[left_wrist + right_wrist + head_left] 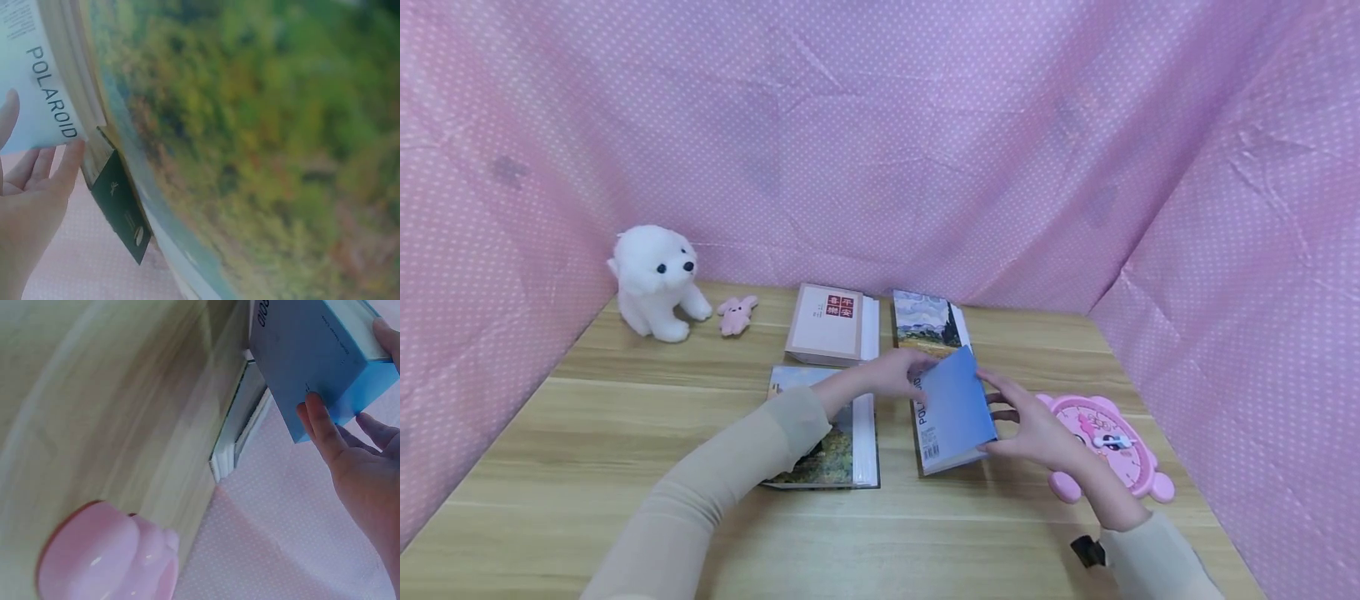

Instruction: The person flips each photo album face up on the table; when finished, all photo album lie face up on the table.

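Note:
A thick blue photo album (953,408) lettered POLAROID is tilted up at the right of the middle, its printed cover facing up. My left hand (898,372) grips its left edge, the thumb on the cover and the fingers (44,165) at the edge. With thumb and fingers, my right hand (1033,425) holds its right side; in the right wrist view the fingertips (315,403) rest against a blue face. Behind it lies an album with a wheat field painting (925,321). My left forearm crosses another painting-covered album (838,467), hiding part of it.
A cream album with red squares (820,325) lies at the back. A white plush dog (658,283) and a small pink plush toy (737,316) are at the back left. The pink clock (1112,446) lies by my right forearm. Pink dotted cloth (880,150) surrounds the table (587,467).

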Demonstrator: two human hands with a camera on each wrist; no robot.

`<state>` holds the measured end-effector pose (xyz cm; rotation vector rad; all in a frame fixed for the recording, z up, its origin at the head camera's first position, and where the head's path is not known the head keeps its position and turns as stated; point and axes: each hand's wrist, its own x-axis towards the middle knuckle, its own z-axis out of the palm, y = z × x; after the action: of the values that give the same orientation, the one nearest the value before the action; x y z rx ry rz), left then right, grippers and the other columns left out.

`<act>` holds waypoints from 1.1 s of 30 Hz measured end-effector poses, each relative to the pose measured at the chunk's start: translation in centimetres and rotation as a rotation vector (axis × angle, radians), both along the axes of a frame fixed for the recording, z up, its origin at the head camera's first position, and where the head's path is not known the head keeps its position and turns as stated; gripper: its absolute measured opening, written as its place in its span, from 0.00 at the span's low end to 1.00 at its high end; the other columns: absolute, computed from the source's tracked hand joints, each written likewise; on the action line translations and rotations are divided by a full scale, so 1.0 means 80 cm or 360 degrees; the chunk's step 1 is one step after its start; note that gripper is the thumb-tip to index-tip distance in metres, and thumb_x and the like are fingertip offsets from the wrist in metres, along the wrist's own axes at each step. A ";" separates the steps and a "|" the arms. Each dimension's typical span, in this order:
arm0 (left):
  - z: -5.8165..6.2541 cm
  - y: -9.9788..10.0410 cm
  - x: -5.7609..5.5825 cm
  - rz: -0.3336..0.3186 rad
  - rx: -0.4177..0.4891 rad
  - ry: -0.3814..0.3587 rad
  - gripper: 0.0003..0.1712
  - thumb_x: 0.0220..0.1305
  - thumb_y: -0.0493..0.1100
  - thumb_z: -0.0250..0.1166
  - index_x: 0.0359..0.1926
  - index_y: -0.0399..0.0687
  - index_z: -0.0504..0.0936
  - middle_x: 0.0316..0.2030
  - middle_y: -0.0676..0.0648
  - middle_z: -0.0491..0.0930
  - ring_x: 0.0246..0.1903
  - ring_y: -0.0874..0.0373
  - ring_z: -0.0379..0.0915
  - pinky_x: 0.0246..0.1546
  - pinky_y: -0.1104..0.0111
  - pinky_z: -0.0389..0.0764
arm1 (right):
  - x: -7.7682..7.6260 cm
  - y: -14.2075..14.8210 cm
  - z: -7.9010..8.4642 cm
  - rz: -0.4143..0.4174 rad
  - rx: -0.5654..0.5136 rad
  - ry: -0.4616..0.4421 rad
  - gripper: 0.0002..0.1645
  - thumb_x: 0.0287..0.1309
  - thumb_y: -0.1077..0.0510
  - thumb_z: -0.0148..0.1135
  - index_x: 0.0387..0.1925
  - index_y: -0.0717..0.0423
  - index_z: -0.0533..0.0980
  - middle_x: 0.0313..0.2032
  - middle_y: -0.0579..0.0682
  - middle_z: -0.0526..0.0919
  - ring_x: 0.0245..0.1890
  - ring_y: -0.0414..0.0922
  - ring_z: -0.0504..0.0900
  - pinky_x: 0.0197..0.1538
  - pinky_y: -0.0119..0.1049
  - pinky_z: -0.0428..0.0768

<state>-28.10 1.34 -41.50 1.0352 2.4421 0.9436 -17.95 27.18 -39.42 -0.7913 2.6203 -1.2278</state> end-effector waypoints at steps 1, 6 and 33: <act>0.002 -0.001 0.001 0.0002 0.0020 -0.0013 0.39 0.55 0.46 0.71 0.66 0.44 0.66 0.62 0.46 0.72 0.60 0.55 0.69 0.61 0.66 0.71 | 0.000 -0.001 0.001 -0.0004 0.0011 0.0026 0.60 0.40 0.52 0.78 0.72 0.44 0.53 0.67 0.55 0.61 0.57 0.58 0.73 0.54 0.47 0.78; 0.011 -0.006 0.005 0.0014 0.0092 -0.0059 0.36 0.57 0.48 0.69 0.65 0.44 0.68 0.61 0.46 0.73 0.58 0.54 0.71 0.59 0.65 0.73 | 0.000 -0.005 0.004 -0.0016 0.0079 0.0196 0.57 0.39 0.50 0.78 0.70 0.47 0.57 0.68 0.57 0.61 0.56 0.57 0.74 0.55 0.51 0.77; 0.019 -0.006 0.015 0.0187 0.0413 -0.0461 0.34 0.65 0.56 0.59 0.65 0.43 0.66 0.58 0.43 0.74 0.56 0.54 0.73 0.54 0.66 0.76 | 0.002 -0.025 0.002 0.0121 -0.0055 0.0379 0.48 0.37 0.59 0.79 0.62 0.61 0.67 0.66 0.58 0.61 0.62 0.56 0.66 0.53 0.50 0.78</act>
<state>-26.87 0.85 -39.96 0.7724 2.1991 1.3744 -17.83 25.14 -39.23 -1.0959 2.7272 -1.2304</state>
